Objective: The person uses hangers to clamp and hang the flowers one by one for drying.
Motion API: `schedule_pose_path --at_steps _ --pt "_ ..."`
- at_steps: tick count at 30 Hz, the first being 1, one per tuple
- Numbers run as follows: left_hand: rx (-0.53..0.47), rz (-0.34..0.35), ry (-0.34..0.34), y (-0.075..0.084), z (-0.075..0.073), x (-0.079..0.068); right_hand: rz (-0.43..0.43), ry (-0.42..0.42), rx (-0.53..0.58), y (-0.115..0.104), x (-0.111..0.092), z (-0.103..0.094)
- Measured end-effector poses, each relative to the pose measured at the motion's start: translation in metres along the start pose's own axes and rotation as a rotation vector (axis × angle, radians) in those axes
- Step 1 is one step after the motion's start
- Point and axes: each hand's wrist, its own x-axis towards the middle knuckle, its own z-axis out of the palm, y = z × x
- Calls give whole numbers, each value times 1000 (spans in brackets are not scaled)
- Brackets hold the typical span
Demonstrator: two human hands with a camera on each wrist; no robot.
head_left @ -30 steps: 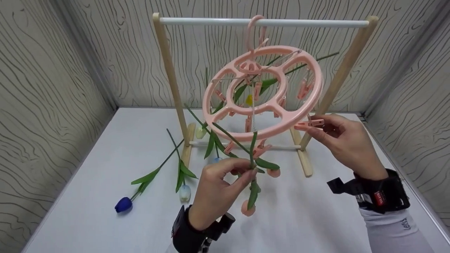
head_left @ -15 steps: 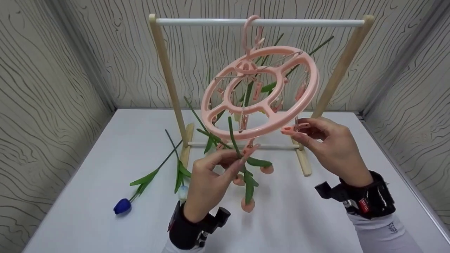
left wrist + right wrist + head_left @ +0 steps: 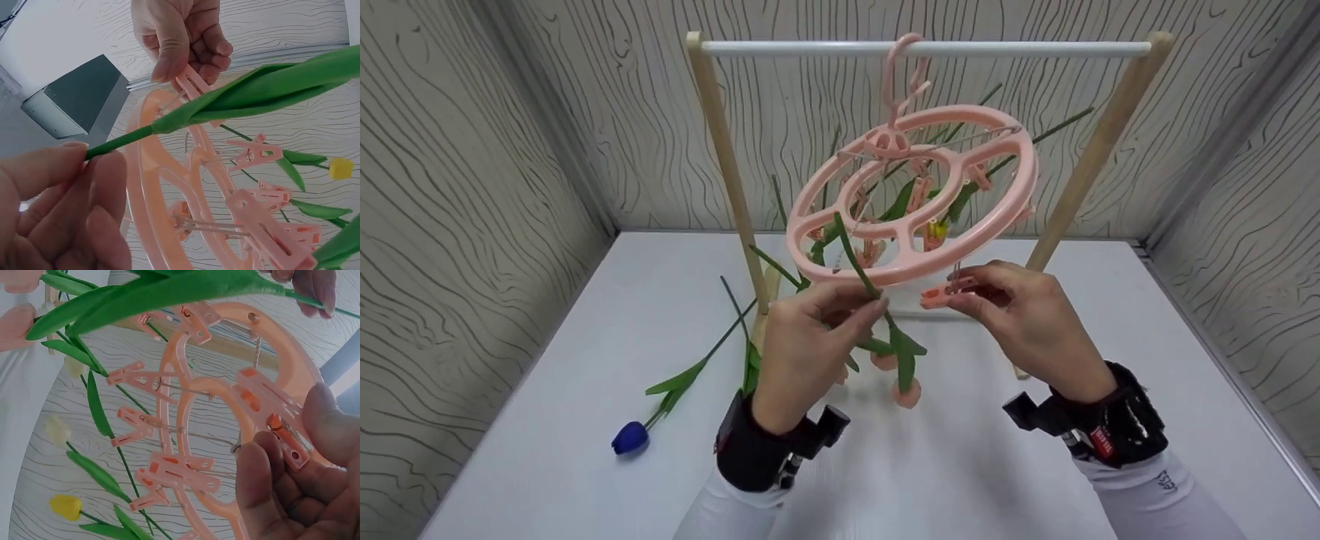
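My left hand [image 3: 821,341] pinches the green stem of a pink artificial tulip [image 3: 907,367] between thumb and fingers; its bloom hangs downward. To the right, my right hand [image 3: 1024,322] pinches a pink clothespin [image 3: 936,296] by its handle end, and a cord ties this clothespin to the round pink hanger [image 3: 982,244]. In the right wrist view the clothespin [image 3: 270,417] sits between thumb and fingers. The tulip stem and the clothespin are apart. The hanger tilts, its hook over a white rail [image 3: 1035,49]. Other pink blooms are partly hidden behind my left hand.
A wooden stand [image 3: 720,165] carries the rail. A dark blue tulip [image 3: 631,437] lies on the white table [image 3: 547,375] at left, its stem crossing another. More clothespins hang under the hanger, several gripping flowers, one of them yellow [image 3: 66,507].
My right hand has moved left and a little down with the clothespin, nearer my left hand. My left hand has risen slightly with the tulip. The hanger has swung and turned.
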Motion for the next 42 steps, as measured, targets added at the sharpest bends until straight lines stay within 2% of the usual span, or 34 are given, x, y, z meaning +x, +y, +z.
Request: schedule_pose_path --at_steps 6,10,17,23,31,35,42 --pt "28 -36 -36 3 -7 21 64 -2 59 -7 7 4" --pt "23 -49 -69 7 -9 27 61 15 116 -9 11 8" --pt "44 -97 -107 10 -8 31 26 12 233 -9 13 16" --pt "71 -94 -122 10 -8 32 30 -12 284 -9 14 20" --pt "120 -90 -130 10 -7 32 61 -73 271 -7 14 24" --pt "149 -95 -130 9 -7 32 50 -115 276 -4 14 26" --pt "158 -66 -140 8 -6 31 59 -124 294 -2 13 27"
